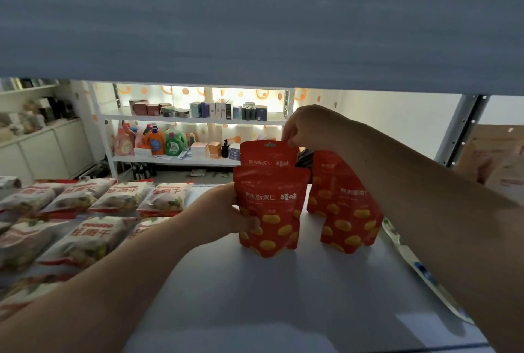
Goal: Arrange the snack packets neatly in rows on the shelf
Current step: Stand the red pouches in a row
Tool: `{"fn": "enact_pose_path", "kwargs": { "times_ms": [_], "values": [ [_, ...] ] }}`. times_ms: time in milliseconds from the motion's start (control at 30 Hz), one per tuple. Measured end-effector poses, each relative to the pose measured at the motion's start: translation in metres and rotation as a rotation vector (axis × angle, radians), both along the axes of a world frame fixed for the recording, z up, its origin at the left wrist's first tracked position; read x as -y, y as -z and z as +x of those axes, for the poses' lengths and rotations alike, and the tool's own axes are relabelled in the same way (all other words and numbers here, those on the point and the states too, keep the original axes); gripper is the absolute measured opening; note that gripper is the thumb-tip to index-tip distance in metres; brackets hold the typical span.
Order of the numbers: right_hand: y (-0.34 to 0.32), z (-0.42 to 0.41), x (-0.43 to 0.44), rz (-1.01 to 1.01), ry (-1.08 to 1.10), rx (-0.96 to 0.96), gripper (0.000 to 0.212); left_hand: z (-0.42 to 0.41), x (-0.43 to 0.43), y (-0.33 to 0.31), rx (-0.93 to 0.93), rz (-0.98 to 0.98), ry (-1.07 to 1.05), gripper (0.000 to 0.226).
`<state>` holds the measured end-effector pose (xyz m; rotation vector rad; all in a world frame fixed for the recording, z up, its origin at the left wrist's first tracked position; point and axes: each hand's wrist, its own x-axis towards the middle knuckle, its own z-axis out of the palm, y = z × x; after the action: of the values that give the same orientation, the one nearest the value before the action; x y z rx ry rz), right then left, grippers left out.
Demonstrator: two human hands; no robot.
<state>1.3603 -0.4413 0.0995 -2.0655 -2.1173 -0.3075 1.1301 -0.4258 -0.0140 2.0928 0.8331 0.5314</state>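
Though half hidden, rear red packet (269, 154).

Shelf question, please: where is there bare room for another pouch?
Bare shelf lies in front of the red pouches, between the white packets on the left and the clear packet along the right edge. The left is crowded.
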Motion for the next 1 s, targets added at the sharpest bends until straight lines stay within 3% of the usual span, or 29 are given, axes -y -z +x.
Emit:
{"fn": "enact_pose_path", "kwargs": {
  "times_ms": [767, 1000],
  "values": [
    [0.006, 0.008, 0.023, 0.039, -0.035, -0.039, 0.023, 0.015, 0.008, 0.006, -0.059, 0.105, -0.099, 0.050],
    [0.009, 0.009, 0.050, 0.114, -0.010, -0.077, 0.030, 0.001, 0.038, 0.006, 0.024, 0.005, -0.291, 0.072]
  ]
}}
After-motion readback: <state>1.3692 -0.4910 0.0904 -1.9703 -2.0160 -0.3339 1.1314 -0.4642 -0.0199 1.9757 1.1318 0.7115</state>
